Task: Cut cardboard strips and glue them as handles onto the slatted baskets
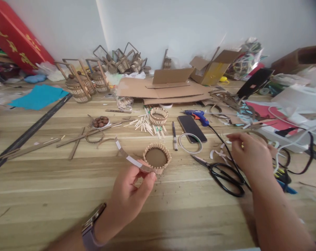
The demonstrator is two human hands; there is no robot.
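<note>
My left hand is closed in a pinch on a thin cardboard strip with white tape patches, held against the rim of a small round basket made of upright sticks around a brown cardboard base. My right hand hovers to the right, above the table, its fingers pinched on something small that I cannot make out. Black scissors lie between the two hands. A roll of white tape rests just beyond the basket.
A second stick basket, loose sticks, a pen, a phone and a blue glue gun lie farther back. Flat cardboard and finished handled baskets stand near the wall. Cables and paper clutter the right side.
</note>
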